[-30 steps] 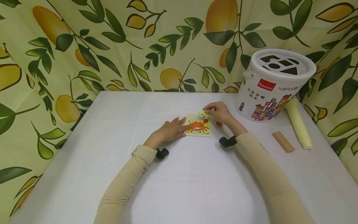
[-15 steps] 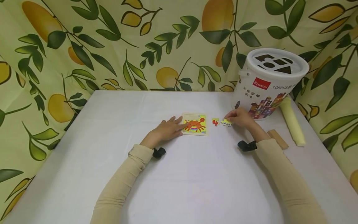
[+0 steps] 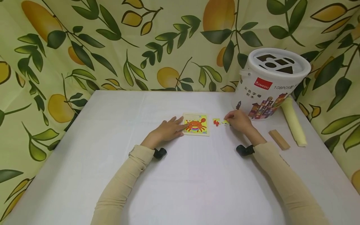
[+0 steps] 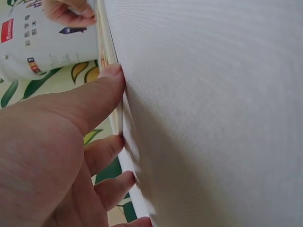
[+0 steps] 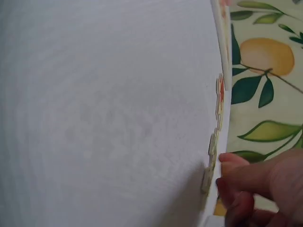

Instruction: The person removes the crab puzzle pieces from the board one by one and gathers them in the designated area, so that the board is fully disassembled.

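A square crab puzzle (image 3: 196, 128) in a light wooden frame lies on the white table. My left hand (image 3: 167, 129) rests along its left side, fingers spread, one fingertip reaching over the picture. In the left wrist view the thumb (image 4: 106, 87) touches the frame's edge. Right of the frame lies a red and yellow puzzle piece (image 3: 216, 122). Beside it, a yellow puzzle piece with eyes (image 3: 225, 123) is partly covered by my right hand (image 3: 239, 120), whose bent thumb and finger pinch it. In the right wrist view those fingertips (image 5: 227, 182) are at the pieces' far side.
A white block bucket (image 3: 267, 86) with a holed lid stands at the back right. Next to it are a pale yellow roll (image 3: 293, 122) and a brown wooden block (image 3: 279, 139). A fruit-patterned cloth (image 3: 168, 47) hangs behind the table.
My right hand has carried the eyed piece from above the frame to the right, down beside the red piece, then shifted slightly left over it. The left hand stays on the frame.
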`<act>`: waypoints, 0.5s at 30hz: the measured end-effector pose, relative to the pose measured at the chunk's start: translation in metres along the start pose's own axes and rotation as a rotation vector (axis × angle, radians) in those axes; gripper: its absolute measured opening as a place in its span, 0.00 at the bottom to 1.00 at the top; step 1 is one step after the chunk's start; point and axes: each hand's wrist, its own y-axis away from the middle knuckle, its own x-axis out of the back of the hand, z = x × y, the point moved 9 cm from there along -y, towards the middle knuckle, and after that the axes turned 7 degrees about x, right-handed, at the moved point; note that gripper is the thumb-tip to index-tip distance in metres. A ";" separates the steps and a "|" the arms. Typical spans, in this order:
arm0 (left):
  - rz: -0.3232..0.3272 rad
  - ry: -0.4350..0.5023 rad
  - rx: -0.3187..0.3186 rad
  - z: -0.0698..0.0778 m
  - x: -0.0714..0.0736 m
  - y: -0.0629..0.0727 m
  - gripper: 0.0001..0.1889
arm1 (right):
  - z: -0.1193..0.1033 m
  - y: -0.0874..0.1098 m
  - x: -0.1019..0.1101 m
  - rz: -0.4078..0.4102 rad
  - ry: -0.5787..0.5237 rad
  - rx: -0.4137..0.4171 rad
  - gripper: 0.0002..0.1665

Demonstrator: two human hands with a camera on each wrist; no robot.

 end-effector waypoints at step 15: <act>-0.006 -0.012 0.003 0.000 -0.003 -0.002 0.26 | -0.079 -0.028 -0.050 -0.196 0.050 0.185 0.11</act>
